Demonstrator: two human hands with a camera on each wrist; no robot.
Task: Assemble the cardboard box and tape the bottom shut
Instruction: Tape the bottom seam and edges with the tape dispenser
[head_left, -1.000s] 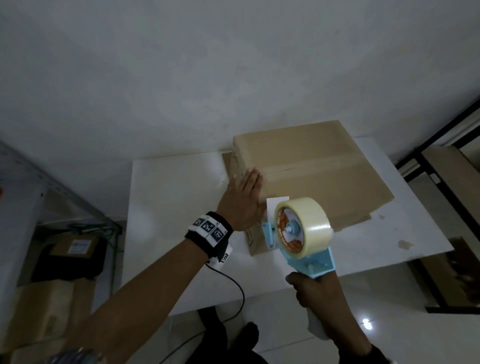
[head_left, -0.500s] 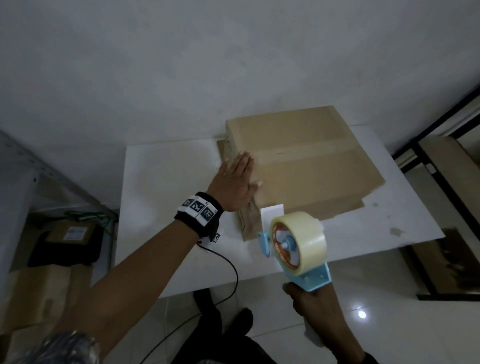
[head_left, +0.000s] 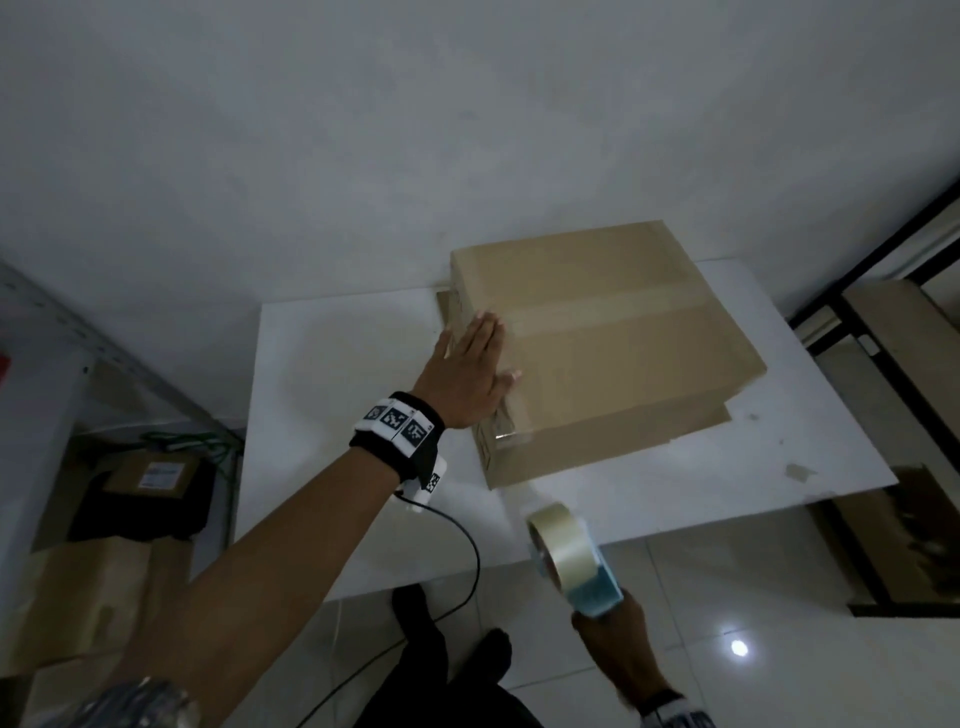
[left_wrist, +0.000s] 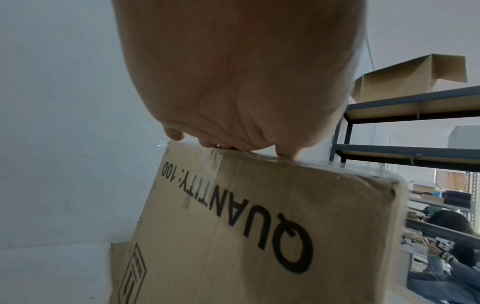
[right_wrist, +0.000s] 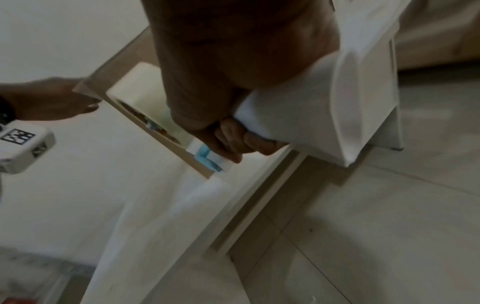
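Cardboard box (head_left: 613, 353) lies on the white table (head_left: 332, 374), its taped seam facing up. At its left edge the left hand (head_left: 470, 376) presses flat, fingers straight and together. Lower right, the tape dispenser (head_left: 571, 564) has swung down and away from the box, its handle gripped by the right hand (head_left: 613, 649); the strip looks finished. Shelving (left_wrist: 405, 111) and another box (head_left: 156, 470) stand clear.

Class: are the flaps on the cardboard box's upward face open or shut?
Shut: the cardboard box flaps lie flat, with tape along their seam.
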